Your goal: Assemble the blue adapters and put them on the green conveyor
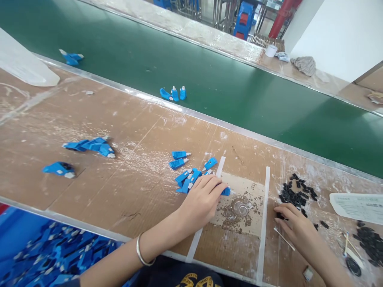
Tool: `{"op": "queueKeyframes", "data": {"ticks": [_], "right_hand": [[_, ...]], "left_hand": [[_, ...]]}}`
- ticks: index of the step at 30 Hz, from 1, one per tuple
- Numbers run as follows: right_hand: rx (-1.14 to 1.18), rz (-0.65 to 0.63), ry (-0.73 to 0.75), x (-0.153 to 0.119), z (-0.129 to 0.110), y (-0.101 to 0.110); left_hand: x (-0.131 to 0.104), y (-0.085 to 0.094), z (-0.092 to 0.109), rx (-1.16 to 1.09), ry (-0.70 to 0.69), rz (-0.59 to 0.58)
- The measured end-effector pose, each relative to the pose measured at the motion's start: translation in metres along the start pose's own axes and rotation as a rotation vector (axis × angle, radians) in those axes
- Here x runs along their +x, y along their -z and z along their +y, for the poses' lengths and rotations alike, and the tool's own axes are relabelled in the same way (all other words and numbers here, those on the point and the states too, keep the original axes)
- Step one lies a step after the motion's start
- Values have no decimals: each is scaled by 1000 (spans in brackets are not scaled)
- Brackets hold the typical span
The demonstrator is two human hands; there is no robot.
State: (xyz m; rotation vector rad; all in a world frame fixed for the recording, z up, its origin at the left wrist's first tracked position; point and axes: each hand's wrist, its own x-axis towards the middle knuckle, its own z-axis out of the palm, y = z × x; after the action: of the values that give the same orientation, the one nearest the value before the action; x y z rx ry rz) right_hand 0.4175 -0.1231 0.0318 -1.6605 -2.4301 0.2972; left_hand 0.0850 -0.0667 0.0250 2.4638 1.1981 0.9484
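Observation:
My left hand (206,195) is closed, with a blue plastic part (226,191) showing past its fingertips; its pale tip points right. Just behind that hand lies a cluster of blue plastic parts (187,179) with whitish tips, partly covered by my fingers. Over on the right, my right hand (296,223) pinches a small black piece (280,216) close to the tabletop, mostly hidden by the fingers. Beyond it spreads a pile of small black pieces (295,195). A cotton swab (284,239) lies beside my right thumb.
Between my hands, a stained cardboard sheet (239,181) bears a small clear dish (240,208). A green conveyor belt (215,79) runs behind the table, carrying several blue parts. More blue parts fill a blue bin (50,255) at lower left. Another black pile (369,241) sits far right.

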Motion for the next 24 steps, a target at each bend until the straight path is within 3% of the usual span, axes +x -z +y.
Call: {"op": "queueKeyframes", "data": {"ticks": [5, 10, 15, 24], "right_hand": [[269, 48, -30, 7, -23, 11], [491, 154, -4, 18, -62, -6], [504, 257, -61, 20, -75, -26], [508, 238, -94, 18, -74, -40]], "left_hand": [[-7, 8, 15, -490, 311, 22], [-22, 13, 31, -886, 655, -4], [-31, 14, 44, -1039, 752, -7], [-32, 10, 49, -1135, 802, -39]]}}
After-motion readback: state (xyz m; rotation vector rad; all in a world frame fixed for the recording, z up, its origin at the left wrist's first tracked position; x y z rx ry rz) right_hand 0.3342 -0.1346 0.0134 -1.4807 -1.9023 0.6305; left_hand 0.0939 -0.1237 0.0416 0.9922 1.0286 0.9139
